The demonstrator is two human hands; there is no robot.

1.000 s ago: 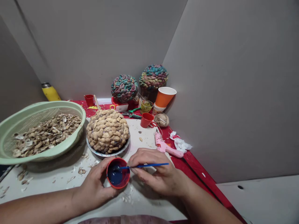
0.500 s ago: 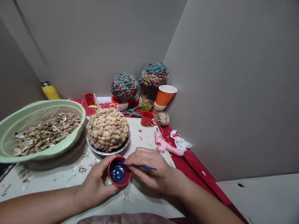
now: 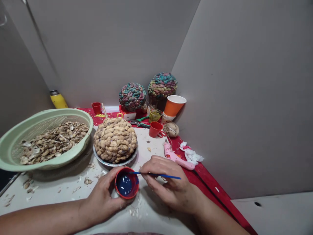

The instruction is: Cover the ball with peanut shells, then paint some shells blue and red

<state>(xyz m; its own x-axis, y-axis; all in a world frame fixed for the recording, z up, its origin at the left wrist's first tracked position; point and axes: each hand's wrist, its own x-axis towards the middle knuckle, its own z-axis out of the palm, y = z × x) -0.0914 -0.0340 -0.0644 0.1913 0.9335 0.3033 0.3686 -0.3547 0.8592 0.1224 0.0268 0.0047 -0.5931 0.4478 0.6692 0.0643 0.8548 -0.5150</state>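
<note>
My left hand (image 3: 104, 195) is wrapped round a red cup (image 3: 137, 189) that holds dark blue paint (image 3: 125, 184). In my right hand (image 3: 168, 182) a thin blue paintbrush (image 3: 168, 176) is pinched between thumb and fingers. Its tip end reaches over the cup's rim into the cup; the bristles are hard to make out. Just beyond the cup, a dome covered with peanut shells (image 3: 115, 140) sits in a shallow metal dish (image 3: 107, 162). The shells are mostly plain tan, with a few bluish spots low on them.
A green colander (image 3: 89, 130) of peanut shells stands left. Behind are two painted shell balls (image 3: 132, 96), an orange paper cup (image 3: 174, 107), a red mug (image 3: 155, 129), pliers (image 3: 143, 124) and twine (image 3: 171, 129). A pink glue gun (image 3: 177, 158) and crumpled tissue (image 3: 193, 156) lie right.
The paintbrush has drawn back to the right, and more of its handle shows. My right hand has shifted slightly right. The whole view has moved a little; the left hand still holds the cup.
</note>
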